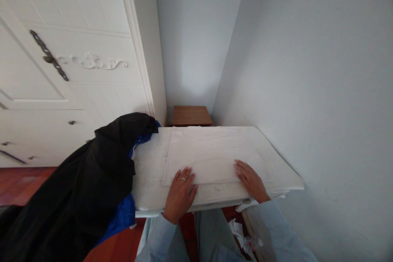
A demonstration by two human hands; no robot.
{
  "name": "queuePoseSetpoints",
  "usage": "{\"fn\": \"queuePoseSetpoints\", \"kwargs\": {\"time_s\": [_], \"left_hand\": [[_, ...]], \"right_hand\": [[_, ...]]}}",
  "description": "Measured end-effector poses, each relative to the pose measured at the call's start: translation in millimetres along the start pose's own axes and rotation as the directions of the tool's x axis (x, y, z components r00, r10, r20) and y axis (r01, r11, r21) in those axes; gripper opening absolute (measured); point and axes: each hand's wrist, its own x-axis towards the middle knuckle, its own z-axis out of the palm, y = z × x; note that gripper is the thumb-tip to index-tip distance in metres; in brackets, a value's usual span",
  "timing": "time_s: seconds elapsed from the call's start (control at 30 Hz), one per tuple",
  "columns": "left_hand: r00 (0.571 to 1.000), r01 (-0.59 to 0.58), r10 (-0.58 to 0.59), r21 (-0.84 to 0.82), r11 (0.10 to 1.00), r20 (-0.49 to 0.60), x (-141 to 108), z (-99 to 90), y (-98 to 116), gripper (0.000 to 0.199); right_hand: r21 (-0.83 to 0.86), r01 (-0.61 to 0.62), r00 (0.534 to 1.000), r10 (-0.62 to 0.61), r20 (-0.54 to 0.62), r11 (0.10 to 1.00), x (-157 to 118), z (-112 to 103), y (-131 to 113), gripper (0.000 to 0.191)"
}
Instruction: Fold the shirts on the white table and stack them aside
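A white piece of cloth (202,151) lies spread flat on a white-topped table (147,190), with a small tag at its left edge. My left hand (181,192) rests palm down on the cloth's near left part, fingers stretched out, a ring on one finger. On the near right part of the cloth lies my right hand (250,179), also flat with its fingers extended. Neither hand grips anything.
Black clothing (101,172) and blue fabric (124,213) drape over the table's left end. A white wardrobe (101,45) stands at left, a grey wall (307,90) at right. Behind the table is a brown wooden stand (192,115). A box (258,225) sits below right.
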Motion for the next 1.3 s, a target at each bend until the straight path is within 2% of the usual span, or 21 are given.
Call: {"fn": "queuePoseSetpoints", "kwargs": {"time_s": [0.3,0.77,1.3], "left_hand": [[0.999,0.037,-0.037,-0.023,0.999,-0.005,0.7,-2.2,3.9,0.032],[0.998,0.052,-0.052,-0.008,0.999,0.035,2.6,-7.8,6.2,0.032],[0.999,0.023,-0.023,-0.012,1.000,-0.031,3.9,-11.4,7.6,0.029]], "right_hand": [[0.037,-0.044,0.998,0.045,-0.042,0.998,-2.0,3.3,3.3,0.046],[-0.077,-0.065,0.998,0.066,0.004,0.995,-2.3,2.2,-1.4,0.056],[-0.085,-0.050,0.998,0.047,-0.041,0.995,-2.7,0.4,-4.6,0.051]]}}
